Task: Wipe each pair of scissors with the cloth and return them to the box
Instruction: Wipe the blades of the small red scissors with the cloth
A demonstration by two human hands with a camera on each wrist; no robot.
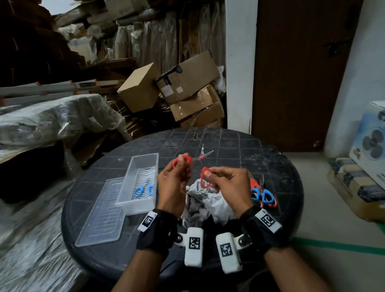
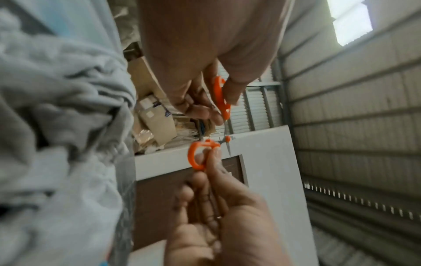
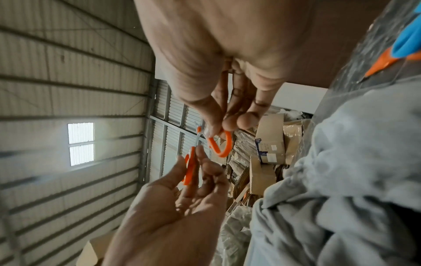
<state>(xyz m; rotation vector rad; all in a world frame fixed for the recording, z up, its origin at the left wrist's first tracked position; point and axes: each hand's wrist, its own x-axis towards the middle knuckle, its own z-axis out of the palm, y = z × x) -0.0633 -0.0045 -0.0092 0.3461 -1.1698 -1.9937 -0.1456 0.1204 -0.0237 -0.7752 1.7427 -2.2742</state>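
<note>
Pinching one red handle loop each, the left hand [image 1: 175, 182] and the right hand [image 1: 228, 184] hold a pair of red scissors [image 1: 194, 166] spread wide open in the air above the cloth [image 1: 206, 203]. Each hand's thumb and fingers are closed on its own loop; the blades [image 1: 205, 154] point away from the person, splayed apart past the pivot.

The cloth, a crumpled grey heap on the round black table [image 1: 233, 142], lies directly under the hands and is in neither grip. The likely step is opening the blades for wiping; to do it well, one hand should probably keep its loop while the other takes up the cloth and strokes from pivot to tip, fingers behind the cutting edges.

Left of the cloth stands the clear box [image 1: 143, 181], with blue scissors [image 1: 144, 190] already inside; its lid [image 1: 99, 216] lies against the box's far-left side. Just right of the cloth, more scissors [image 1: 263, 194], blue- and red-handled, lie stacked close to the table's rim. The path from cloth to box looks open, though the open blade tips need watching near the box wall. The pile on the right could be nudged off the edge.
</note>
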